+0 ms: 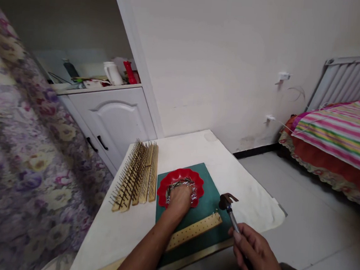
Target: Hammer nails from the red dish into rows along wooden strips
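Observation:
My left hand [181,196] reaches down into a red scalloped bowl [163,190] of metal nails [191,182]; its fingers are hidden among them. My right hand [252,248] is wrapped round the handle of a claw hammer [229,201], whose head is raised over the right edge of a green mat [202,170]. Below the bowl, a wooden strip [195,231] with rows of small holes lies across the mat. A few nails [216,214] stand upright at its right end. My left forearm covers part of the strip.
Several wooden strips studded with upright nails [135,173] lie side by side on the left of the white table [185,146]. A white cabinet [115,116] and a floral curtain [38,173] flank the table's left. Right of it are the floor and a bed [344,132].

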Tool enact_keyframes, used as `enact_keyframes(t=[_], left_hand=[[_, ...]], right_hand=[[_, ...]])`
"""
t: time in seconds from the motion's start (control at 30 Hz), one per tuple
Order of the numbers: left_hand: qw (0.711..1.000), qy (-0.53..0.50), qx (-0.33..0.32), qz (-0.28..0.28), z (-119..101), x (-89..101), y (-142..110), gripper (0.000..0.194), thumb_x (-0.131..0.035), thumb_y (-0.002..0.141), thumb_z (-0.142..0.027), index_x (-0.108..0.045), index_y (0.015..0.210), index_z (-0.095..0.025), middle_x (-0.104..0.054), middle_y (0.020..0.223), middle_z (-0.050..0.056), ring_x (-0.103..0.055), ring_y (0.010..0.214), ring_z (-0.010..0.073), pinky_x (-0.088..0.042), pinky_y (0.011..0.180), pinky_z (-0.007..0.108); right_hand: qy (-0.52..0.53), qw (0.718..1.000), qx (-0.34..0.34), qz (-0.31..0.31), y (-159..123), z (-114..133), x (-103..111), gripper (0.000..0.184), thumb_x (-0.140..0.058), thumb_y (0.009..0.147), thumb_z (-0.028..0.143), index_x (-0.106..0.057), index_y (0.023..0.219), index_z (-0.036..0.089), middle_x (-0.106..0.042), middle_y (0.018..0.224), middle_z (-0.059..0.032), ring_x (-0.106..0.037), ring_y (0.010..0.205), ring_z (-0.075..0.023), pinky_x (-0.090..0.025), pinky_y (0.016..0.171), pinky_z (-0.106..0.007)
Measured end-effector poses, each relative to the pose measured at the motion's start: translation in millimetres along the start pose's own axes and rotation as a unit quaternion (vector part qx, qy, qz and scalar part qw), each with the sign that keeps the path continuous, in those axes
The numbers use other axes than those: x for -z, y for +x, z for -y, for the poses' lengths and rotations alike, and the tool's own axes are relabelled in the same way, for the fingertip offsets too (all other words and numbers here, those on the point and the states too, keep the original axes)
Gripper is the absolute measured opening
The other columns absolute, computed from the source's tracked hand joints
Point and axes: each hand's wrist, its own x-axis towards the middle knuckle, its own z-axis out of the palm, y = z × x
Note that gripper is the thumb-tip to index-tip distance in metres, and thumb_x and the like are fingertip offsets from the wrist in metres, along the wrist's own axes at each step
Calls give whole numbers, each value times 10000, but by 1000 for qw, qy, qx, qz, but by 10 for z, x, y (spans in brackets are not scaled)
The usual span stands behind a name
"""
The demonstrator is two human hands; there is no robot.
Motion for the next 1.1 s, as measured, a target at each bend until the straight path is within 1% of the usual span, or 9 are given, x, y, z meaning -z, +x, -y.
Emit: enact_keyframes(t=[0.23, 0.43, 0.53, 0.67, 0.8, 0.9, 0.97, 1.03, 1.1], left_hand=[[1000, -8, -14, 1, 13, 33, -26, 159, -521, 759, -159, -671, 810, -143, -700, 880, 144, -654, 831, 254, -460, 700, 307], [999, -17, -25, -14, 24, 14, -23, 149, -521, 759, -155, -663, 800, -138, -692, 886, 145, -643, 840, 259, -445, 723, 316], [998, -28, -42, -29, 69, -7, -56, 141, -510, 790, -198, -643, 813, -160, -687, 891, 118, -634, 850, 251, -429, 714, 304], [996, -46, -60, -54, 124, -28, -130, 149, -463, 844, -229, -601, 881, -189, -669, 920, 82, -616, 856, 212, -404, 705, 273], [986, -113, -85, -93, 143, -18, -219, 113, -453, 855, -206, -565, 859, -190, -642, 889, 54, -591, 804, 172, -382, 686, 249], [962, -200, -120, -139, 137, -2, -303, 114, -443, 848, -193, -556, 831, -194, -621, 856, 36, -568, 804, 166, -388, 706, 252], [940, -272, -137, -152, 115, -3, -361, 117, -447, 840, -211, -563, 837, -197, -611, 822, 26, -564, 784, 163, -402, 708, 258], [909, -376, -129, -126, 71, -17, -416, 114, -464, 821, -239, -563, 852, -192, -594, 758, 9, -560, 683, 139, -420, 646, 248], [856, -501, -104, -70, -2, -38, -471, 136, -491, 793, -271, -549, 874, -180, -566, 695, -15, -531, 550, 104, -412, 539, 221]], right_hand=[[-11, 1000, 6, 12, 20, -36, 13, 385, -486, 819, 594, -449, 763, 215, -470, 430, 111, -278, 256, -32, -208, 320, -167], [-9, 1000, 6, 5, 25, -28, -3, 399, -499, 794, 615, -436, 755, 224, -476, 424, 108, -265, 250, -37, -172, 319, -173], [-8, 1000, 10, 7, 16, -6, -4, 383, -506, 802, 595, -444, 758, 220, -478, 417, 109, -281, 257, -36, -178, 330, -173], [-12, 1000, 12, 13, 16, -19, 4, 383, -485, 820, 589, -459, 769, 211, -481, 431, 110, -295, 257, -32, -196, 315, -158], [-15, 1000, 10, 8, 13, -32, 9, 398, -485, 816, 594, -488, 776, 198, -492, 434, 105, -299, 261, -31, -213, 312, -155], [-8, 1000, 14, 1, -4, -9, 2, 383, -507, 812, 580, -494, 798, 197, -483, 425, 107, -291, 264, -31, -193, 322, -160], [-5, 1000, 21, -8, -13, 4, -5, 373, -512, 811, 575, -493, 804, 203, -466, 414, 111, -280, 265, -36, -185, 327, -170], [-4, 1000, 26, -16, -12, 0, -13, 371, -527, 798, 579, -490, 807, 210, -459, 412, 111, -270, 265, -40, -184, 324, -174], [-3, 999, 26, -22, -1, -21, -21, 375, -569, 767, 578, -483, 819, 217, -441, 409, 118, -274, 271, -43, -190, 316, -165]])
